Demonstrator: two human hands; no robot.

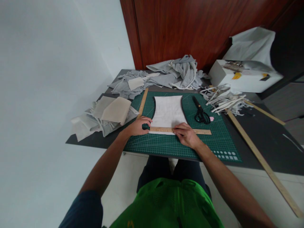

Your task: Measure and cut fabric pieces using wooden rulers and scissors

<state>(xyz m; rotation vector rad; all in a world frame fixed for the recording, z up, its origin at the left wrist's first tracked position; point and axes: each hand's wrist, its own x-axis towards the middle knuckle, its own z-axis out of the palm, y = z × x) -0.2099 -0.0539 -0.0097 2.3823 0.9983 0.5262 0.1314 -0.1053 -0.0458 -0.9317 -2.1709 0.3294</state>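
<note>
A white fabric piece (pixel 168 109) with curved, dark-edged sides lies flat on the green cutting mat (pixel 142 144). Across its near end rests a wooden ruler (pixel 161 129), running left to right past the fabric. My left hand (pixel 140 126) is at the ruler's left end, thumb and forefinger curved apart, the fingertips touching the fabric's left edge. On the ruler's middle sits my right hand (pixel 186 135), its fingers pinched together; whatever they hold is hidden. Black-handled scissors (pixel 200 114) lie on the mat to the right, beside a small pink piece (pixel 212 119).
Grey fabric scraps (pixel 185 71) heap along the back. Beige and grey pieces (pixel 111 112) pile at the left. A second wooden ruler (pixel 143 103) lies on the mat. At right are cut strips (pixel 225 98), a white box (pixel 247 76) and a long wooden stick (pixel 263 163) overhanging the table edge.
</note>
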